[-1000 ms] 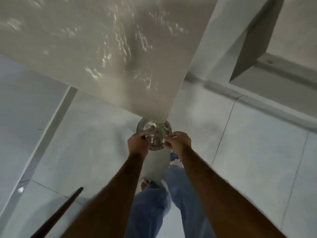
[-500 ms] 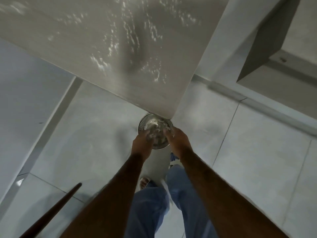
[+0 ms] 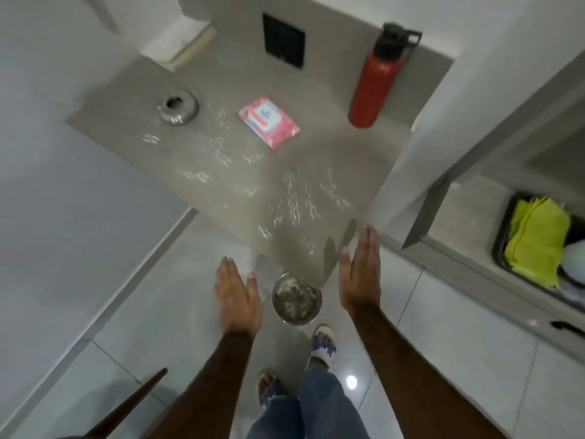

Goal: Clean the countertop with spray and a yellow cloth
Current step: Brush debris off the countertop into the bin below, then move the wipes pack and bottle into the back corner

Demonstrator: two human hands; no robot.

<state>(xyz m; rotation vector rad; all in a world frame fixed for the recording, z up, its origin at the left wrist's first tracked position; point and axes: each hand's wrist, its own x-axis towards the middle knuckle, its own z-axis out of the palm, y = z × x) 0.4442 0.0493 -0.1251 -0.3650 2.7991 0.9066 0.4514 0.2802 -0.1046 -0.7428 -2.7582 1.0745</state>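
Observation:
The grey countertop (image 3: 240,160) fills the upper middle, with glinting wet streaks across its near half. My left hand (image 3: 237,296) and my right hand (image 3: 361,274) hover flat and empty below its near corner, fingers straight. Between them a steel bowl (image 3: 297,303) holding pale residue rests on the floor. A stack of yellow cloths (image 3: 535,239) lies in a black tray (image 3: 503,239) on a lower surface at the right. No spray bottle is visible.
On the countertop stand a red bottle with a black cap (image 3: 378,80), a pink wipes packet (image 3: 268,122) and a small round steel dish (image 3: 178,106). A dark wooden stick (image 3: 126,407) pokes in at the bottom left. My sandalled feet (image 3: 321,343) stand on pale floor tiles.
Both hands have let go of the steel bowl and opened flat on either side of it. The view has tilted up, revealing the far countertop, its objects and the tray of cloths.

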